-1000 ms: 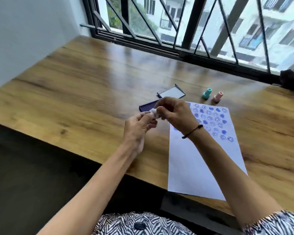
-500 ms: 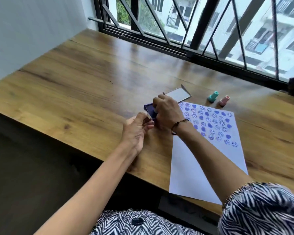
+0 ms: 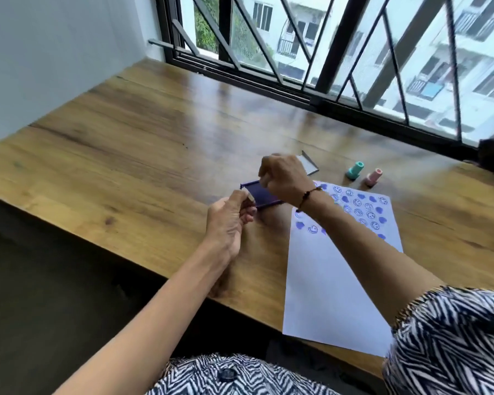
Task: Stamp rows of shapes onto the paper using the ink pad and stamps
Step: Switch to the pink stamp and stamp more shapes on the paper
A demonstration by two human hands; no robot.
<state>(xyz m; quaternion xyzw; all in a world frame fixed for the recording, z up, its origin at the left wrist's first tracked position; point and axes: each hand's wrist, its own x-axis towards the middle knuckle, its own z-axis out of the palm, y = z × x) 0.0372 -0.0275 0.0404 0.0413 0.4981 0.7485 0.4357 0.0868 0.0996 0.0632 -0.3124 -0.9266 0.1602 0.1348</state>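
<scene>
The right hand (image 3: 285,178) presses a hidden stamp into the ink pad (image 3: 261,196), fingers closed. The left hand (image 3: 230,220) pinches its small cap (image 3: 251,197) at nine o'clock. Light, rigid stamp: grip its barrel

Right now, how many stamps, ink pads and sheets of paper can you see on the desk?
Stamps standing free: 2, the teal stamp and the pink stamp
Ink pads: 1, the ink pad, lid open
Sheets: 1, the paper
Total: 4

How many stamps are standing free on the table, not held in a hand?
2. The teal stamp and the pink stamp stand side by side beyond the paper. A closed hand may hide another.
</scene>
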